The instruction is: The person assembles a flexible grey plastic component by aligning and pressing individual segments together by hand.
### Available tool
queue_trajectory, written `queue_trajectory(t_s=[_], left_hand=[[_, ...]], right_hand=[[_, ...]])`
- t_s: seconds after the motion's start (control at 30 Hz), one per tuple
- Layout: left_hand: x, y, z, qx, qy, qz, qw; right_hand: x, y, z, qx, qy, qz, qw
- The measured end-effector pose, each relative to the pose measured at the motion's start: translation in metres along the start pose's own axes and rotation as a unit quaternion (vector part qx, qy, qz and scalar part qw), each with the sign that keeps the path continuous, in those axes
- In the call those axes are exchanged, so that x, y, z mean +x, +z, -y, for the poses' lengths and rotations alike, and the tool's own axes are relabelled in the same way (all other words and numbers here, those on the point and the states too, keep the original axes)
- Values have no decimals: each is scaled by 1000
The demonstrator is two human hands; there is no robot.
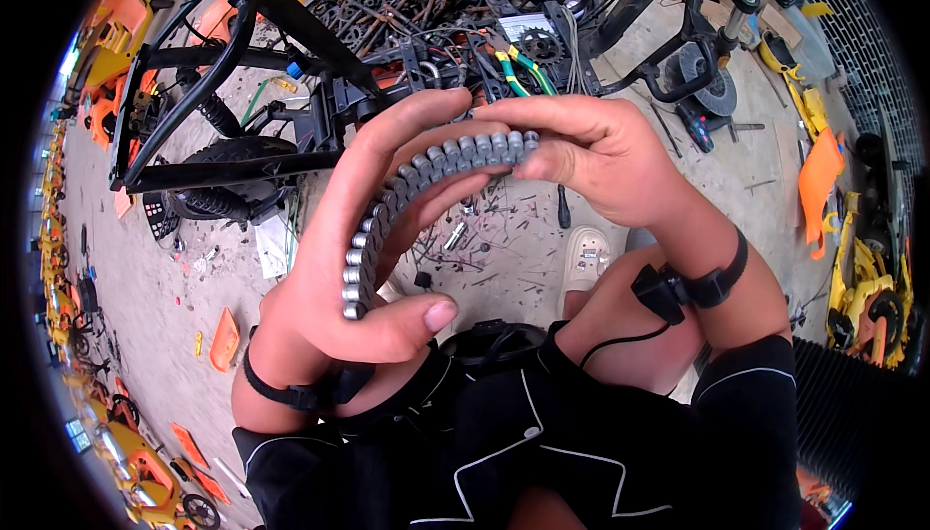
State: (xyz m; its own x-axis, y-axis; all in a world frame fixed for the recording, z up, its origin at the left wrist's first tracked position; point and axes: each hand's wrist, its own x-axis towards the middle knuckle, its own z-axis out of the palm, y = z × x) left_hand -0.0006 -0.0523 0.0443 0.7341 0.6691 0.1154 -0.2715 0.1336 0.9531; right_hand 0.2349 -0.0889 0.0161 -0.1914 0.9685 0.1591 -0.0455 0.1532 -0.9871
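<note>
Between my hands a length of grey metal chain [395,194] bends in an arc, with a row of round, shiny roller-like ends along its outer side. My left hand [320,264] wraps round the outside of the arc, its thumb beside the chain's lower end. At the upper right end, my right hand [620,157] pinches the chain between thumb and fingers. The fingertips of both hands come close together above the arc. Just beyond them lie green-and-yellow-handled pliers [518,70].
A black vehicle frame [232,176] stands ahead on the left, and a pile of rusty metal parts [387,7] lies at the back. A power drill [696,128] rests to the right. Small scraps and an orange panel [225,340] are scattered on the concrete floor.
</note>
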Motion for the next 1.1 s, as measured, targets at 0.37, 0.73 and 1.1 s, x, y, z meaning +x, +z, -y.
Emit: queue_trajectory(t_s=[0.37,0.73,1.1], left_hand=[[4,4,17,277,118,14,954],[2,-1,11,7,28,8,1000],[2,1,17,-13,84,38,996]], right_hand=[[1,16,-8,-271,-35,-111,955],[-3,11,-4,-201,-34,-17,979],[2,8,4,-85,103,3,991]])
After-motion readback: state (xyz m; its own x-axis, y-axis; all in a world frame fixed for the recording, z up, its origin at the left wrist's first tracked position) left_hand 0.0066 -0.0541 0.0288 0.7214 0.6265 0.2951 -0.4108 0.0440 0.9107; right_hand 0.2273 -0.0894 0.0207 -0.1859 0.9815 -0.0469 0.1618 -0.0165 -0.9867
